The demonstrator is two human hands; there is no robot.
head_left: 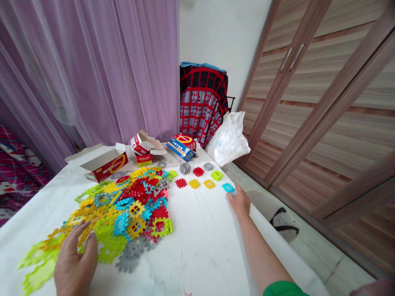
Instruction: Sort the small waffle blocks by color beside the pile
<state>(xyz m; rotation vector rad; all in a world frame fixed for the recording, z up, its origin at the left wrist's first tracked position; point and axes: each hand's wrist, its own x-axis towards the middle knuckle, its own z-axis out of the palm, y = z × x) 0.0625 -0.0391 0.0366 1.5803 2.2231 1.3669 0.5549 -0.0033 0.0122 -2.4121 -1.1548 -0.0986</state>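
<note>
My left hand (75, 259), its fingers apart, rests at the near left edge of a big pile of plastic interlocking building tiles (135, 193), over green and yellow ones. No tile shows in its grasp. Stretched far forward on the right, my right hand (240, 201) has its thumb and fingers at the near edge of a blue building tile (228, 187). That tile lies near the table's right edge. To its left are yellow tiles (209, 184), (194, 183) and a red tile (181, 183). Behind them sit grey (185, 168), red (198, 171) and green tiles (217, 175).
Opened cardboard boxes, one red and white (106, 164), another smaller (143, 148), stand behind the pile. A blue box (180, 149) lies at the back edge. A white plastic bag (228, 139) hangs beyond the table (200, 246). A wooden wardrobe (324, 115) stands right.
</note>
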